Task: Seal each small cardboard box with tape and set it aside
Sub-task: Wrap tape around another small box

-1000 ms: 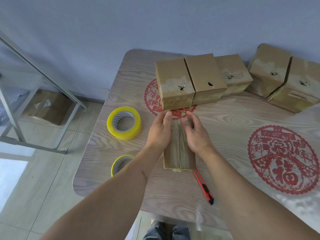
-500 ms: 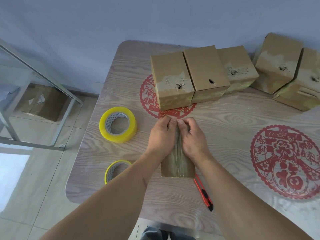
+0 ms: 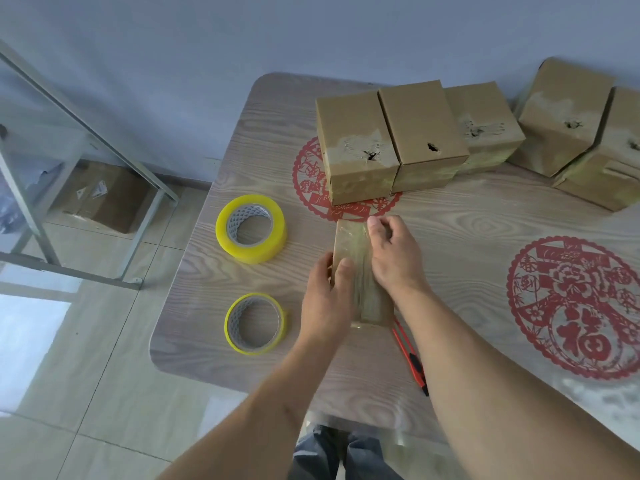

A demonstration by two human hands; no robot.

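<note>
Head view: at frame centre a small cardboard box (image 3: 353, 268) lies on the tabletop (image 3: 485, 237), its top glossy with tape. The left hand (image 3: 325, 299) grips its left edge, thumb on top; the right hand (image 3: 394, 261), fingers curled, presses the tape at the far end. Five boxes (image 3: 356, 147) stand along the upper frame, apparently finished. Likely left: smoothing, then setting this one aside. Two yellow tape rolls (image 3: 251, 228) sit left.
</note>
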